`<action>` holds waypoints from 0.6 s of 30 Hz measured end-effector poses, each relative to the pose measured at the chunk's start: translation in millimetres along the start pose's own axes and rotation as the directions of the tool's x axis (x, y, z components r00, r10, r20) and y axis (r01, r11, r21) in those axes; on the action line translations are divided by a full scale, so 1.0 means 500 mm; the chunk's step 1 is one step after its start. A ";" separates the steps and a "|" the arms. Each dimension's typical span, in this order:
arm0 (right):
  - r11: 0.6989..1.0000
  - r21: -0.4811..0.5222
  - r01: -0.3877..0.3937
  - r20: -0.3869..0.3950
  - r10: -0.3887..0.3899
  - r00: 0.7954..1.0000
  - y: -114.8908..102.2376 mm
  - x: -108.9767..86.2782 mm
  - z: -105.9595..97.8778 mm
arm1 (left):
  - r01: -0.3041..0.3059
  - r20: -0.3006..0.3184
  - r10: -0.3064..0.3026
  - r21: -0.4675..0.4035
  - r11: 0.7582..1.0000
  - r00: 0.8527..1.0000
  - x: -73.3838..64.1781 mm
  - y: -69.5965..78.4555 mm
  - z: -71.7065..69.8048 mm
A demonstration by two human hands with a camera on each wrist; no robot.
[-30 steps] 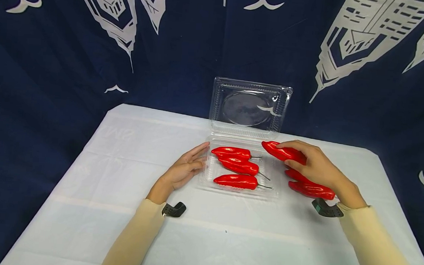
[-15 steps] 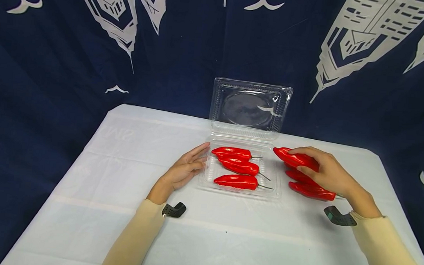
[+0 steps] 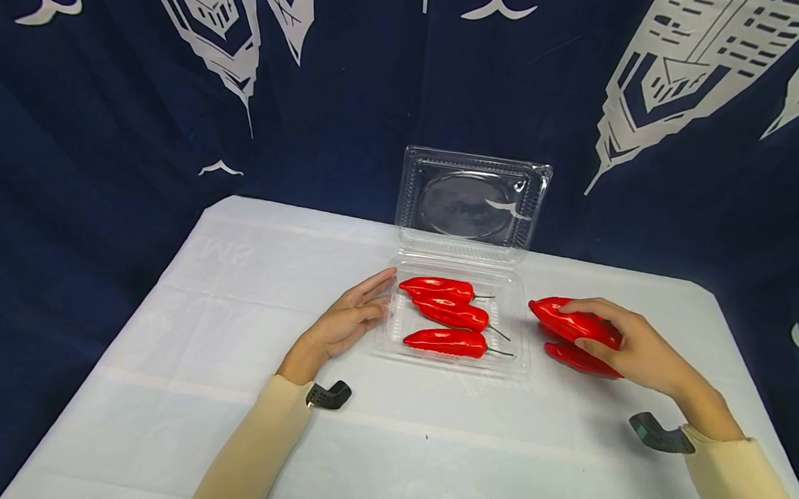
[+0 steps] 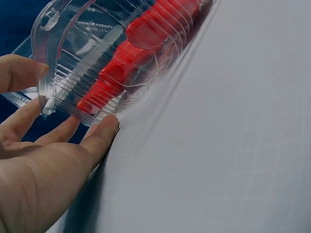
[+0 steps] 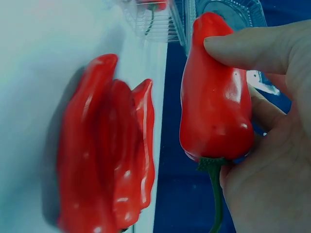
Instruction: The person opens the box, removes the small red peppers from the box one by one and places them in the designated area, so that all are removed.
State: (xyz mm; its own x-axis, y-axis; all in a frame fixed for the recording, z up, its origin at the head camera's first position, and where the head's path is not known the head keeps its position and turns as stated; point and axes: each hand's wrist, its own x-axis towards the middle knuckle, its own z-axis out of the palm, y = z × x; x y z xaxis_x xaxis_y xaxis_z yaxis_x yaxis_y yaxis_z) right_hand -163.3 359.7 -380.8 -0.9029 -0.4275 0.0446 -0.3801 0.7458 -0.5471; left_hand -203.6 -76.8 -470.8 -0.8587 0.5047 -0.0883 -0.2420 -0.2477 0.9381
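I count one transparent container (image 3: 515,331) at the centre of the head frame, and its one lid (image 3: 468,204) is raised behind it. In the container lie three red peppers: the upper pepper (image 3: 437,288), the middle pepper (image 3: 452,313) and the lower pepper (image 3: 447,342). Their three stems point to the right of the frame.

My left hand (image 3: 339,322) is at the left wall of the container. Its fingers are stretched and apart from each other, and in the left wrist view they touch the container without curling around it.

My right hand (image 3: 619,338), right of centre in the head frame, is clamped on one more red pepper, the held pepper (image 5: 214,102), between thumb and fingers. In the right wrist view its one green stem (image 5: 215,191) points to the lower edge.

On the left side of that same view I count three loose peppers (image 5: 82,150), lying close side by side on the white worktop (image 3: 426,468); in the head frame the right hand and the held pepper hide part of this group. So I have seven peppers together.

One dark blue cloth (image 3: 353,115) with white prints hangs across the upper part of the head frame.
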 end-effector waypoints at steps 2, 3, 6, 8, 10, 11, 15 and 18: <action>1.000 0.003 0.008 0.000 -0.008 1.000 0.006 -0.009 0.003 | 0.003 -0.009 -0.003 0.000 1.000 1.000 -0.001 0.000 0.000; 1.000 -0.004 0.015 -0.004 -0.015 1.000 0.009 -0.013 0.005 | 0.006 -0.012 -0.006 0.001 1.000 1.000 -0.001 0.000 -0.001; 0.999 -0.029 0.032 -0.014 -0.032 0.999 0.020 -0.029 0.013 | 0.011 -0.017 -0.011 -0.001 1.000 1.000 0.000 -0.001 -0.002; 0.999 -0.036 0.041 -0.024 -0.042 0.999 0.026 -0.039 0.018 | 0.011 -0.016 -0.011 -0.004 1.000 1.000 0.000 -0.002 -0.002; 0.998 -0.037 0.045 -0.030 -0.046 0.998 0.031 -0.048 0.024 | 0.011 -0.018 -0.011 -0.006 1.000 1.000 0.001 -0.002 -0.002; 0.998 -0.035 0.049 -0.031 -0.050 0.998 0.033 -0.052 0.027 | 0.011 -0.017 -0.011 -0.006 1.000 1.000 0.001 -0.003 -0.002; 0.999 -0.023 0.047 -0.027 -0.048 0.998 0.038 -0.066 0.036 | 0.008 -0.010 -0.008 -0.006 1.000 1.000 0.002 -0.002 -0.001; 0.999 -0.023 0.047 -0.029 -0.047 0.998 0.043 -0.074 0.040 | 0.007 -0.008 -0.008 -0.008 1.000 1.000 0.001 -0.001 -0.001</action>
State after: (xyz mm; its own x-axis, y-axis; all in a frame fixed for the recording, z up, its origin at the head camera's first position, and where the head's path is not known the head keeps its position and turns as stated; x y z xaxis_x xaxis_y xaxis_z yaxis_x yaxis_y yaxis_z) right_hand -134.1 381.3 -411.1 -0.8892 -0.4476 0.0945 -0.4265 0.7366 -0.5248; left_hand -204.2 -76.7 -471.6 -0.8603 0.5002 -0.0979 -0.2519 -0.2503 0.9348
